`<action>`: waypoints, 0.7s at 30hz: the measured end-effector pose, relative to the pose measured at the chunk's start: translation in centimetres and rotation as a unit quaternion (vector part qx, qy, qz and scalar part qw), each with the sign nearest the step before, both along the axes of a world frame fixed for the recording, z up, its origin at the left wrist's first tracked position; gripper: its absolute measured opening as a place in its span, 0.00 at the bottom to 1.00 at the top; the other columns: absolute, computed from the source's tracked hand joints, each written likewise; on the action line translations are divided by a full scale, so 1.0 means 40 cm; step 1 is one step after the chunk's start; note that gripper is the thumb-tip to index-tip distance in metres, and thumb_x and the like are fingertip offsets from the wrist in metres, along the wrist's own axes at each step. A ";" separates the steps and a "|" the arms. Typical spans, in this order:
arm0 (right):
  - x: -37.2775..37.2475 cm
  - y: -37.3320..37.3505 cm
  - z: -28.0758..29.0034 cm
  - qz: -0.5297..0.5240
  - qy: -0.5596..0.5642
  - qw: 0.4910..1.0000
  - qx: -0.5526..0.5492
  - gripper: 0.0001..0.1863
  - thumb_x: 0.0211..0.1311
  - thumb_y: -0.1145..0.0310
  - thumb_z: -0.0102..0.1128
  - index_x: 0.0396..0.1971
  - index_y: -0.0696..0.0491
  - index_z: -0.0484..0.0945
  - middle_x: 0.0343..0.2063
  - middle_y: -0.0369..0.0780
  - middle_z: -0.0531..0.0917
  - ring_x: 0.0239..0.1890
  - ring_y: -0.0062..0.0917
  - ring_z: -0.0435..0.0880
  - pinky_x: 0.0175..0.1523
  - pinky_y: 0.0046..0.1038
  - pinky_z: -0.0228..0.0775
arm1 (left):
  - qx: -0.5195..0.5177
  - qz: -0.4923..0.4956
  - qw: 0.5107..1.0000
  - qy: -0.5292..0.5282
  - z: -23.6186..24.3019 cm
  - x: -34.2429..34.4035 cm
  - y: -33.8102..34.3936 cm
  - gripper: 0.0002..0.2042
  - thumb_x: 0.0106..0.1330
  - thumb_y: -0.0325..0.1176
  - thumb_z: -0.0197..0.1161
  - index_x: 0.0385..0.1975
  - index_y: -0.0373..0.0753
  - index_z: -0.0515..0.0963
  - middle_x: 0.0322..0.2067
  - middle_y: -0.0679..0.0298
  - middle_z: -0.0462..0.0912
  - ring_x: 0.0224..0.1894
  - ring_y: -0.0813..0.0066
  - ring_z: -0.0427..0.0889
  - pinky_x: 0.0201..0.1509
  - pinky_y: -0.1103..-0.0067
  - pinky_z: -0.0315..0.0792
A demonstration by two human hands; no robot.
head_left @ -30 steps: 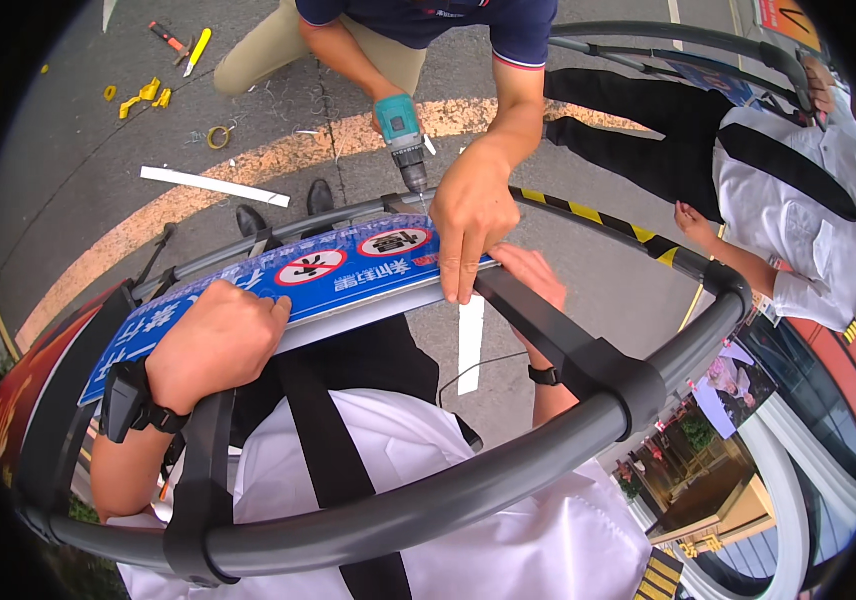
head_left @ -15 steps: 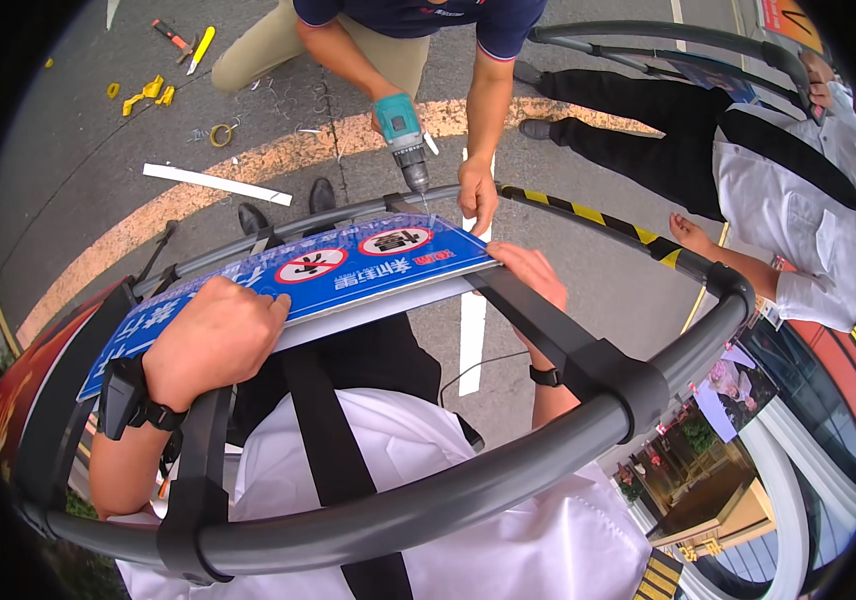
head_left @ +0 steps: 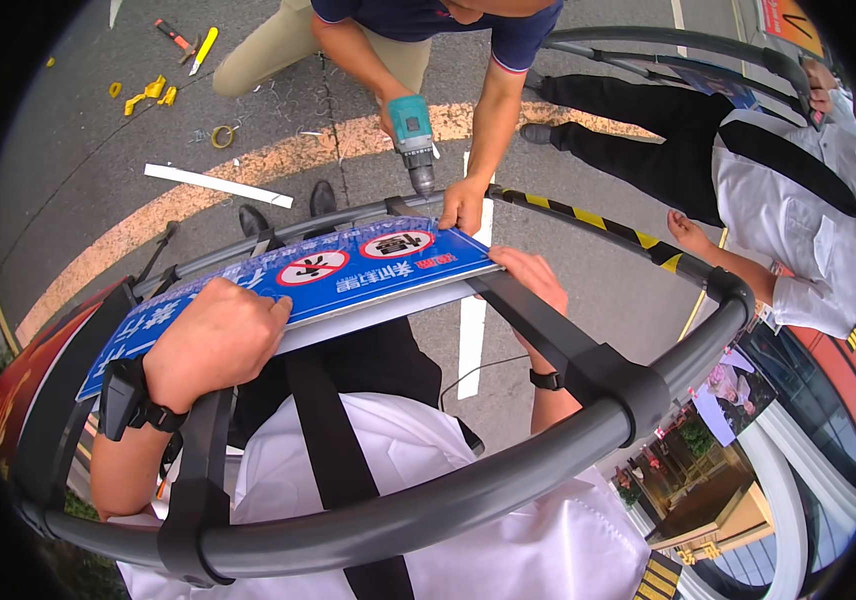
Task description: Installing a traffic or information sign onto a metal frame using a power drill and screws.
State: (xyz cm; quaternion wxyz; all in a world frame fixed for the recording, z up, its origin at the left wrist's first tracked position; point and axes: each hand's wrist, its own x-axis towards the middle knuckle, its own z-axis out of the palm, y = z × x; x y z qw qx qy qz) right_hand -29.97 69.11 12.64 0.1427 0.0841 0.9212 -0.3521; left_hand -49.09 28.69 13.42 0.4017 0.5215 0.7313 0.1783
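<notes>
My left hand point(head_left: 216, 338) is closed on the near edge of a blue sign board point(head_left: 348, 285), its thumb lying on the printed face. At the board's right corner, my right hand point(head_left: 531, 277) grips the edge with fingers bent over it. The board lies tilted on a grey tubular frame point(head_left: 428, 535) that surrounds my torso. Across from me, a co-worker holds a teal power drill point(head_left: 413, 135) pointed down at the far edge. The co-worker's other hand point(head_left: 463, 206) touches the board near its far right corner.
On the ground at the far left lie a hammer point(head_left: 178, 38), a yellow utility knife point(head_left: 205, 50), yellow scraps point(head_left: 151, 93) and a tape roll point(head_left: 223, 136). A white strip point(head_left: 218, 186) lies closer. Yellow-black tape point(head_left: 588, 222) wraps the far rail. Another person point(head_left: 793, 200) stands at right.
The co-worker leans further in and the drill tip has shifted slightly, up off the board's far edge. Their free hand moved left onto the board. My hands stay in place.
</notes>
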 end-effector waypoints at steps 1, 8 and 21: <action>-0.001 0.000 -0.001 0.002 0.000 1.000 0.004 0.23 0.67 0.72 0.78 0.62 0.56 0.89 0.58 0.49 0.92 0.56 0.45 0.90 0.65 0.42 0.82 | -0.001 0.002 1.000 -0.002 0.002 -0.001 0.000 0.09 0.70 0.28 0.69 0.43 0.29 0.89 0.28 0.53 0.90 0.32 0.52 0.92 0.40 0.60 0.84; -0.004 -0.005 -0.015 -0.001 0.048 0.999 0.023 0.27 0.55 0.64 0.88 0.56 0.53 0.91 0.55 0.43 0.95 0.52 0.38 0.93 0.59 0.35 0.85 | 0.014 0.011 1.000 -0.004 -0.005 0.004 -0.004 0.08 0.71 0.28 0.68 0.41 0.29 0.87 0.28 0.53 0.89 0.32 0.51 0.92 0.40 0.61 0.84; -0.003 -0.006 -0.005 -0.002 0.033 0.999 0.002 0.21 0.67 0.72 0.78 0.60 0.55 0.90 0.58 0.47 0.93 0.53 0.41 0.90 0.61 0.38 0.82 | 0.016 0.007 1.000 -0.005 -0.005 0.000 -0.001 0.08 0.71 0.28 0.67 0.41 0.28 0.86 0.26 0.52 0.87 0.31 0.51 0.91 0.39 0.60 0.84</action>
